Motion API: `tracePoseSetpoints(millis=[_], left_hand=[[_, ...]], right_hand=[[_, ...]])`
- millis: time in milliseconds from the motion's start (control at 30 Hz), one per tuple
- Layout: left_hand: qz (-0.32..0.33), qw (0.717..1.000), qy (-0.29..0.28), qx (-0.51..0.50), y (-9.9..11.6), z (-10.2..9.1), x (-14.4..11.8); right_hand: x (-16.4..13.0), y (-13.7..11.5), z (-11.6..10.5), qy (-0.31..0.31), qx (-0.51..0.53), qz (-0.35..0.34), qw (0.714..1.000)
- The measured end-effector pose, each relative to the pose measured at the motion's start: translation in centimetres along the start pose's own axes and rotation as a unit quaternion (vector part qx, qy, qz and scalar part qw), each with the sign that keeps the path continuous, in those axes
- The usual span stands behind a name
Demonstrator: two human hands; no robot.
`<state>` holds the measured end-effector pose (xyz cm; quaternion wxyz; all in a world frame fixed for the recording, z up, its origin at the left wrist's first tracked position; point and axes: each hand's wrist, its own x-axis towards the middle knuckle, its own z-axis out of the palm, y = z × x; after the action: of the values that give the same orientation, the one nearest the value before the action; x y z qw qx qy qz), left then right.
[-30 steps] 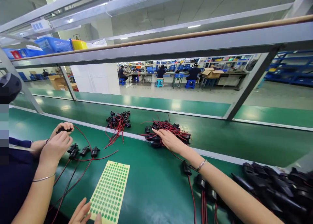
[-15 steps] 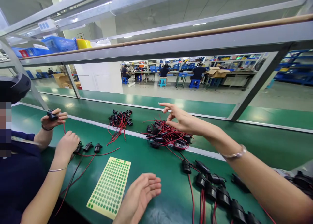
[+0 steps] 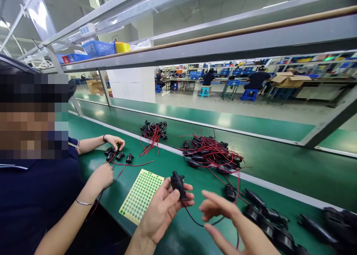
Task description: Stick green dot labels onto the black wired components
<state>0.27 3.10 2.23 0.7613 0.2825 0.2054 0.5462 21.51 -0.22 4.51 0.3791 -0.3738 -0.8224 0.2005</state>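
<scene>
Right now my left hand (image 3: 164, 210) holds a small black plastic motor-like part (image 3: 177, 183) upright above the near edge of the green counter (image 3: 292, 169), my grip closed on it with thumb and fingertips around its lower body. A thin red-and-black wire tail (image 3: 195, 220) droops from it and loops below toward my right hand (image 3: 223, 214), which hovers just beside it with fingers spread and nothing in them. I judge the part light and rigid, its moulded shell a little smooth, so the firm body is the place to hold; the wire is limp and would only swing or snag if I pulled on it.

To the left of my hands lies a pale sheet of small green round stickers (image 3: 141, 195). Farther off sit two tangles of similar black parts with red wires (image 3: 212, 154), and a row of black parts (image 3: 267, 218) runs along the right. At the left a co-worker's hands (image 3: 114, 141) rest among a few more parts.
</scene>
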Motion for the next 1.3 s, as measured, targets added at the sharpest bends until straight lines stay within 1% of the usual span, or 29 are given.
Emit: tracePoseSetpoints(millis=[33,100,200,300,467,567,700,767,833,900,933,967,1000,1033,1100,1133,1167,1200,1233,1267,1300], left_hand=[[0.017,0.999,-0.008,0.040,-0.1,-0.1,-0.5],[0.039,0.992,-0.023,0.117,-0.4,-0.2,-1.2],[0.044,0.975,-0.055,0.210,-1.0,-0.4,-2.1],[0.042,0.965,-0.078,0.247,-1.7,-0.6,-2.9],[0.036,0.956,-0.075,0.281,-2.7,-0.8,-3.6],[0.057,0.944,-0.073,0.318,-3.1,-0.9,-3.7],[0.087,0.926,-0.082,0.358,-3.6,-1.0,-3.6],[0.095,0.917,-0.088,0.377,-3.9,-0.8,-3.6],[0.096,0.910,-0.095,0.391,-3.7,-1.1,-3.5],[0.092,0.908,-0.099,0.396,-2.6,-2.3,-3.3],[0.086,0.901,-0.113,0.410,-1.6,-3.5,-3.1],[0.080,0.893,-0.125,0.426,-0.4,-5.0,-2.9],[0.066,0.873,-0.154,0.458,1.0,-6.8,-2.8],[0.052,0.846,-0.184,0.497,2.4,-8.7,-2.7],[0.046,0.826,-0.186,0.531,4.6,-12.2,-2.5],[0.049,0.817,-0.180,0.545,5.3,-13.5,-2.5],[0.054,0.818,-0.169,0.547,5.5,-14.2,-2.5],[0.050,0.828,-0.164,0.533,5.3,-14.4,-2.6],[0.045,0.849,-0.158,0.503,4.8,-14.0,-2.7],[0.038,0.874,-0.152,0.459,3.8,-13.0,-2.8],[0.026,0.901,-0.150,0.407,2.5,-11.6,-3.0]], right_hand=[[0.0,0.1,-0.2,0.030,0.008,0.029,0.999],[0.2,0.2,-0.6,0.064,0.039,0.080,0.994],[0.3,-0.1,-1.1,0.069,0.124,0.152,0.978],[0.3,-0.3,-1.3,0.046,0.195,0.204,0.958],[0.1,-0.5,-1.6,-0.015,0.280,0.233,0.931],[0.2,-1.1,-1.8,-0.033,0.312,0.252,0.916],[0.5,-2.0,-2.1,-0.067,0.313,0.258,0.912],[0.5,-2.2,-2.1,-0.083,0.308,0.255,0.913],[0.5,-2.4,-2.2,-0.093,0.299,0.256,0.915],[0.5,-2.4,-2.2,-0.100,0.286,0.254,0.918],[0.5,-2.4,-2.3,-0.103,0.279,0.252,0.921],[0.5,-2.4,-2.3,-0.106,0.272,0.247,0.924],[0.5,-2.3,-2.4,-0.110,0.264,0.240,0.928],[0.5,-2.3,-2.5,-0.115,0.255,0.232,0.932],[0.4,-2.2,-2.7,-0.119,0.233,0.221,0.939],[0.4,-2.2,-2.8,-0.117,0.221,0.215,0.944],[0.4,-2.2,-3.0,-0.111,0.206,0.212,0.949],[0.4,-2.2,-3.0,-0.103,0.189,0.210,0.954],[0.4,-2.3,-3.1,-0.092,0.168,0.206,0.960],[0.3,-2.3,-3.0,-0.081,0.144,0.200,0.966],[0.2,-2.3,-2.9,-0.071,0.118,0.192,0.972]])
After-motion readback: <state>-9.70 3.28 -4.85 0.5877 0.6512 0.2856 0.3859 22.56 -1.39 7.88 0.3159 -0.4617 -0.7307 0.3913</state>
